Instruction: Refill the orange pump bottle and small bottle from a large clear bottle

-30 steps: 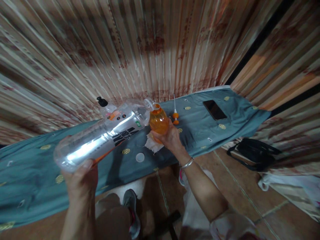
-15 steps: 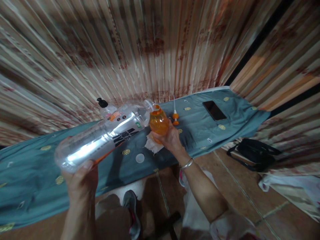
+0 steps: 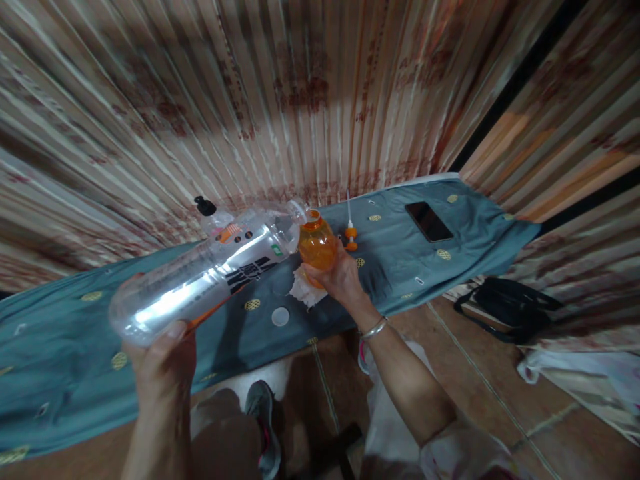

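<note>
My left hand [image 3: 165, 353] is closed round the base of a large clear plastic bottle [image 3: 200, 287] with a silver label. The bottle lies tilted, its open neck at the mouth of an orange see-through bottle [image 3: 317, 243]. Whether the two rims touch, I cannot tell. My right hand [image 3: 345, 273] grips the orange bottle, fingers wrapped round its side. Crumpled white tissue [image 3: 306, 288] is just below the orange bottle. A round white cap [image 3: 281, 316] lies on the cloth nearby. Behind my right hand is an orange pump top [image 3: 351, 235] with a pale tube.
Green-blue cloth [image 3: 390, 247] covers the narrow table. A phone [image 3: 429, 221] lies at its right, and a black pump head [image 3: 205, 205] rises behind the large bottle. Pleated curtains [image 3: 310, 100] hang behind. A black bag [image 3: 507, 307] is at the right.
</note>
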Action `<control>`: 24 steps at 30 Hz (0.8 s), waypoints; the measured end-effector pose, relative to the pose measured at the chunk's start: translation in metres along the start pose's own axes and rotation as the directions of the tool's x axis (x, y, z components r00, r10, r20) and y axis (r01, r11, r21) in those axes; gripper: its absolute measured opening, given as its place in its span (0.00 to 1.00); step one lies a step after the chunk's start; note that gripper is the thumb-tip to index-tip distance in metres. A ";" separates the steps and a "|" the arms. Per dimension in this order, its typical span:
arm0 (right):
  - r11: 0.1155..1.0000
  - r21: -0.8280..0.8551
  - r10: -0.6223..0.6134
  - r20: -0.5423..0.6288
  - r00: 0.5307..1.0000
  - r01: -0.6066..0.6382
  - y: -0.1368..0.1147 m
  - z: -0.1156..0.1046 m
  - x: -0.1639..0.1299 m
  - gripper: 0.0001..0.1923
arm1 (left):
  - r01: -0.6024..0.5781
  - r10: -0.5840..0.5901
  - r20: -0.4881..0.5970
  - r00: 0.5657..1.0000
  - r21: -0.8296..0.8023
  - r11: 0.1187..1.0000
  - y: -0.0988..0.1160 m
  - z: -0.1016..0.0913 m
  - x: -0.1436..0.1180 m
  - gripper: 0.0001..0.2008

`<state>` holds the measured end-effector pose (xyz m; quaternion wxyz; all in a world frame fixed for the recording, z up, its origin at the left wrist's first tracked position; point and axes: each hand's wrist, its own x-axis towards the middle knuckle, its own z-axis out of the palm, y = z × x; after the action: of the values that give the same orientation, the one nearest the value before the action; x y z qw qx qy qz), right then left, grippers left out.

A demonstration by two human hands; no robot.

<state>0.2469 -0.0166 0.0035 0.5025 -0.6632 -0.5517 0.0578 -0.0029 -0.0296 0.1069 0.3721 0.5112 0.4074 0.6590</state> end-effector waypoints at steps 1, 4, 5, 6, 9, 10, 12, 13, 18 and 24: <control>1.000 0.000 -0.007 0.001 1.000 0.007 0.000 0.000 0.000 0.34 | -0.003 0.003 0.000 1.000 -0.006 1.000 0.000 0.000 0.000 0.37; 1.000 0.001 -0.021 -0.009 1.000 0.021 0.001 0.000 0.000 0.34 | -0.006 0.006 -0.006 1.000 -0.037 0.999 -0.002 -0.001 0.001 0.37; 1.000 0.003 -0.021 -0.013 1.000 0.021 0.001 0.000 0.000 0.34 | -0.004 0.003 -0.008 1.000 -0.046 0.999 -0.002 -0.001 0.001 0.38; 1.000 0.005 -0.020 -0.015 1.000 0.020 0.001 0.000 0.000 0.34 | -0.002 0.002 -0.012 1.000 -0.052 0.999 -0.003 -0.001 0.001 0.38; 1.000 0.017 -0.018 -0.012 1.000 0.018 0.001 -0.001 0.000 0.34 | 0.007 -0.008 -0.027 1.000 -0.052 0.999 -0.003 -0.001 0.001 0.37; 1.000 0.021 -0.020 -0.012 1.000 0.020 0.001 -0.001 0.000 0.34 | 0.010 -0.011 -0.027 1.000 -0.047 0.999 -0.003 -0.002 0.000 0.37; 1.000 0.022 -0.021 -0.019 1.000 0.022 0.001 0.000 0.000 0.35 | 0.007 -0.008 -0.022 1.000 -0.033 0.999 -0.003 -0.002 0.000 0.36; 1.000 0.019 -0.021 -0.024 1.000 0.021 0.001 0.000 0.000 0.35 | 0.001 -0.002 -0.015 1.000 -0.027 1.000 -0.003 -0.002 0.000 0.36; 1.000 0.007 -0.015 -0.024 1.000 0.015 0.001 0.000 0.000 0.35 | -0.002 0.002 -0.004 1.000 -0.020 1.000 -0.002 -0.002 0.001 0.35; 1.000 -0.004 -0.016 -0.025 1.000 0.016 0.001 -0.001 0.000 0.35 | -0.001 -0.001 -0.028 1.000 -0.042 0.999 -0.005 -0.004 0.001 0.31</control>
<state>0.2479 -0.0165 0.0034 0.5085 -0.6603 -0.5509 0.0445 -0.0069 -0.0276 0.1018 0.3770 0.4941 0.3987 0.6743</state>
